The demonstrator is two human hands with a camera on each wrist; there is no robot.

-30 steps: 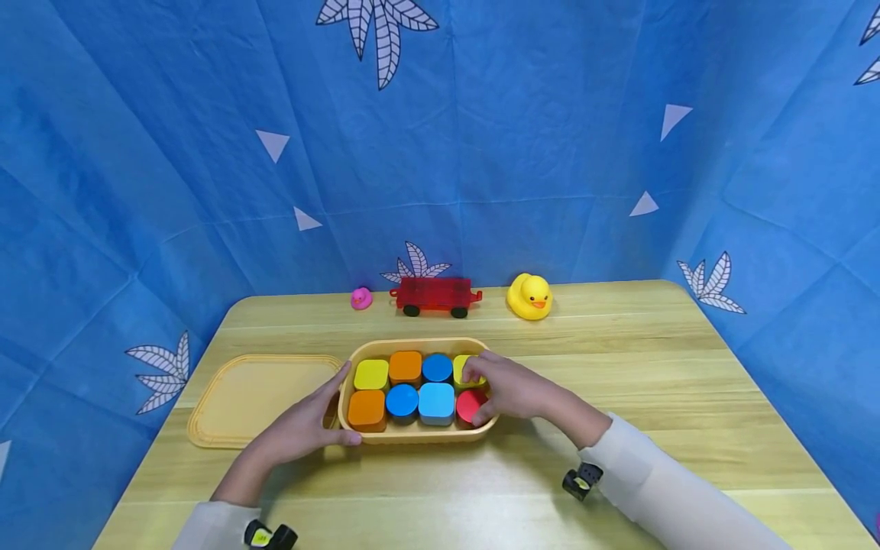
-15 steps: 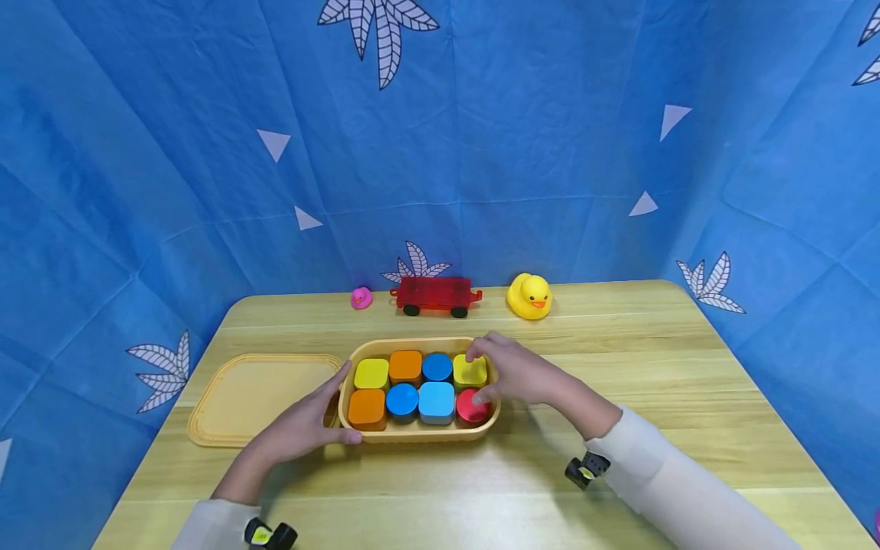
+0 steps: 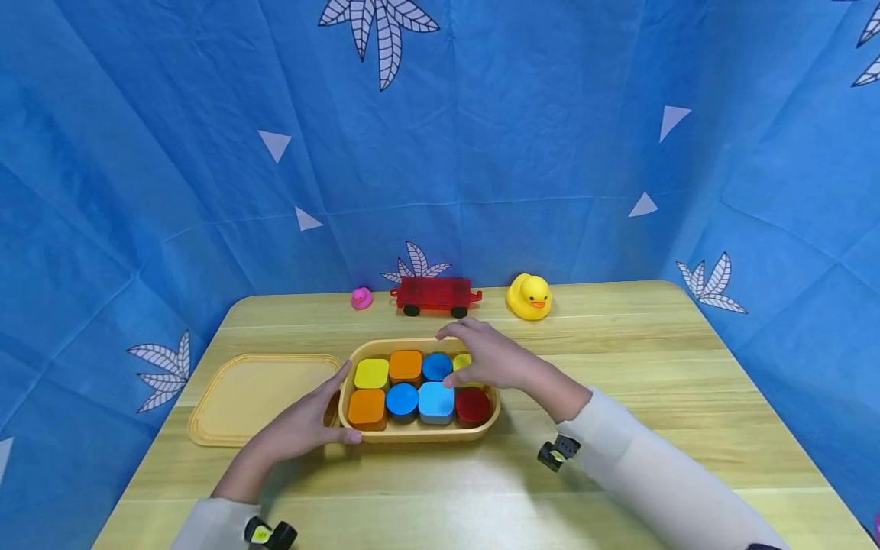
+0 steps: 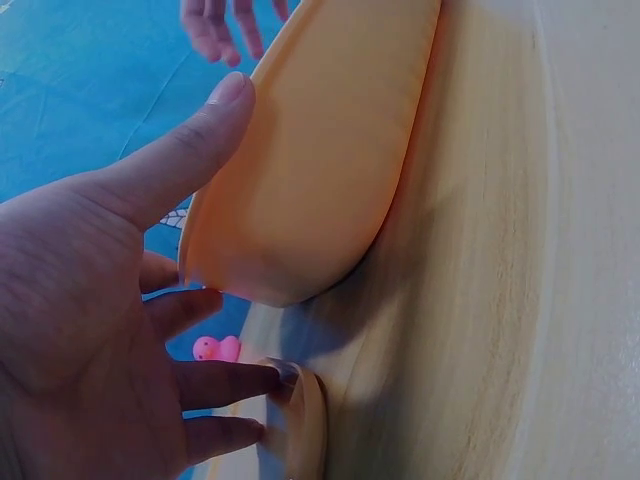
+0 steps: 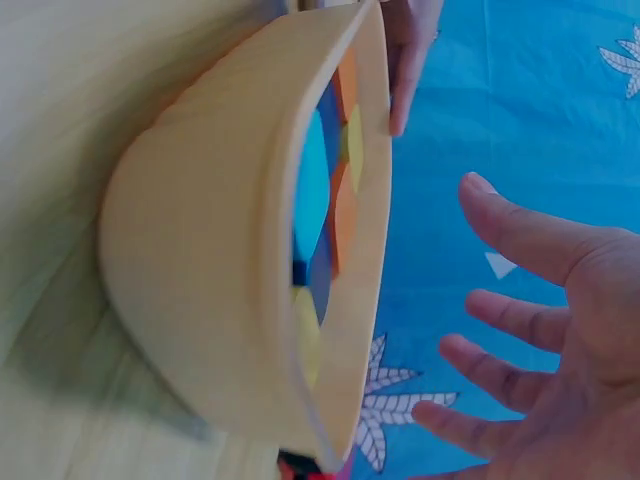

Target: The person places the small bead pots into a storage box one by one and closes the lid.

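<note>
A light orange plastic box holds two rows of coloured blocks. My left hand grips its left end, with the thumb along the front wall and the fingers at the left rim. Over the right part of the box hovers my right hand, fingers spread and holding nothing. Beneath it lie a red round block and a partly hidden yellow block. The light blue block and a dark blue round block are just left of these. In the right wrist view the fingers stay apart from the box wall.
A flat light orange lid lies left of the box. Along the back edge of the wooden table stand a small pink duck, a red toy wagon and a yellow duck. A blue cloth hangs behind.
My right hand has moved up and left from the red and yellow blocks, its fingers spreading. The red block now lies in shade. My left hand has stayed on the box.
</note>
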